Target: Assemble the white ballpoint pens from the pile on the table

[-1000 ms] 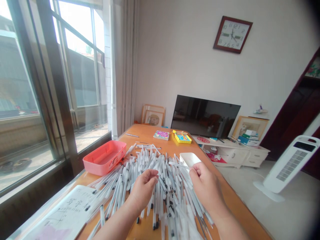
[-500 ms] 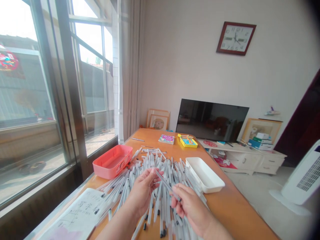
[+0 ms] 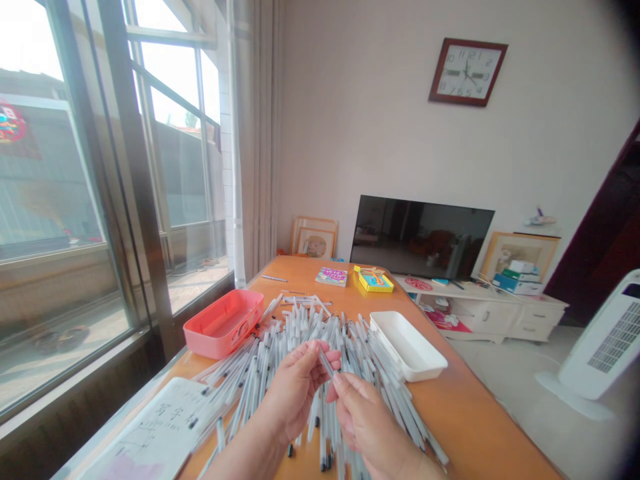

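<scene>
A slim pen point(image 3: 327, 362) with a clear, greyish barrel is held between both hands above a heap of similar pens point(image 3: 300, 327). Thumb and fingers of my left hand point(image 3: 303, 379) pinch its upper part. My right hand point(image 3: 361, 410) closes around the lower end, so that end is hidden. The hands are close together, almost touching. Beneath them the loose pens fan out over the wooden table, some with black caps or ends.
A red plastic box point(image 3: 220, 330) stands left of the heap, and a white tray point(image 3: 407, 347) stands right. A paper notebook point(image 3: 150, 427) lies at the near left. Farther back are a purple booklet point(image 3: 331, 277) and a yellow box point(image 3: 375, 280) on the wooden table point(image 3: 470, 427).
My right hand has slid up along the pen toward my left hand, covering more of the barrel. The view has shifted slightly.
</scene>
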### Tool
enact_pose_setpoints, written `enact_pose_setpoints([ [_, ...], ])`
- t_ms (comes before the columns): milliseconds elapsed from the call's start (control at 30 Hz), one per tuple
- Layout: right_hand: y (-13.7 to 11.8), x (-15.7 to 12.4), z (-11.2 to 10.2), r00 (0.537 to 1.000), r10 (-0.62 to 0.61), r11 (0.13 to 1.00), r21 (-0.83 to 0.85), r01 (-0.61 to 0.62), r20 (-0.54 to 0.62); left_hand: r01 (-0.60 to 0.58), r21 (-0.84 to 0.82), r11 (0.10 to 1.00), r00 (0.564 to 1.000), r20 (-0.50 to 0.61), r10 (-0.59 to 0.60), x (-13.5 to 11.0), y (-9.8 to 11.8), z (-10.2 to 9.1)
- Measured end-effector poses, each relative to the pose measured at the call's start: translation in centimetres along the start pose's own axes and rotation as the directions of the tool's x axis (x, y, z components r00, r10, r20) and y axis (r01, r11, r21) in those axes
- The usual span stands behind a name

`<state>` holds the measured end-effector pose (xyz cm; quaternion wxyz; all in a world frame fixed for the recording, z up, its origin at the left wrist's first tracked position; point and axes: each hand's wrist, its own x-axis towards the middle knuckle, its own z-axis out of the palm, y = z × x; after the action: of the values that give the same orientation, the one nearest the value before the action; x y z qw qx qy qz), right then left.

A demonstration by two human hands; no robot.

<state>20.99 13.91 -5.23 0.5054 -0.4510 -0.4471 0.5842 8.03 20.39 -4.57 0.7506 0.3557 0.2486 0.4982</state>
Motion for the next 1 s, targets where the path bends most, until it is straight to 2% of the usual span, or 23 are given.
enact_pose_setpoints([
  [100,-0.1,0.0,0.0,0.98,-0.182,0.933,-0.33,0.147,-0.078,-0.023,0.027,0.999,0.999,-0.048,0.025,0.1,-0.4,0.2],
  [200,-0.1,0.1,0.0,0.94,-0.324,0.774,-0.6,0.2,-0.104,-0.038,0.036,0.999,0.993,-0.11,0.042,-0.1,-0.8,0.8],
  [333,-0.1,-0.2,0.2,0.92,-0.38,0.538,-0.833,0.132,-0.1,-0.047,0.038,0.998,0.98,-0.191,0.053,-0.1,-1.2,1.4],
  [433,-0.1,-0.7,0.4,0.914,-0.397,0.348,-0.935,0.07,-0.079,-0.078,0.026,0.997,0.961,-0.263,0.082,0.4,-0.2,0.7],
  [533,-0.2,-1.1,0.6,0.913,-0.404,0.241,-0.97,0.038,-0.065,-0.184,0.017,0.983,0.876,-0.451,0.171,1.2,1.7,-0.9],
  [600,-0.2,-1.0,0.6,0.912,-0.404,0.246,-0.968,0.041,-0.064,-0.208,0.03,0.978,0.876,-0.44,0.2,1.5,2.4,-1.7],
  [633,-0.2,-0.9,0.5,0.911,-0.407,0.259,-0.965,0.041,-0.07,-0.182,0.049,0.982,0.889,-0.419,0.186,1.5,2.5,-1.9],
  [833,0.7,0.3,-1.6,0.895,-0.42,0.362,-0.932,0.012,-0.152,-0.019,0.189,0.982,0.943,-0.322,0.08,1.2,0.6,-1.6],
  [1000,1.0,0.6,-2.4,0.884,-0.436,0.46,-0.886,0.057,-0.169,-0.049,0.338,0.94,0.963,-0.234,0.134,0.7,0.7,-0.8],
])
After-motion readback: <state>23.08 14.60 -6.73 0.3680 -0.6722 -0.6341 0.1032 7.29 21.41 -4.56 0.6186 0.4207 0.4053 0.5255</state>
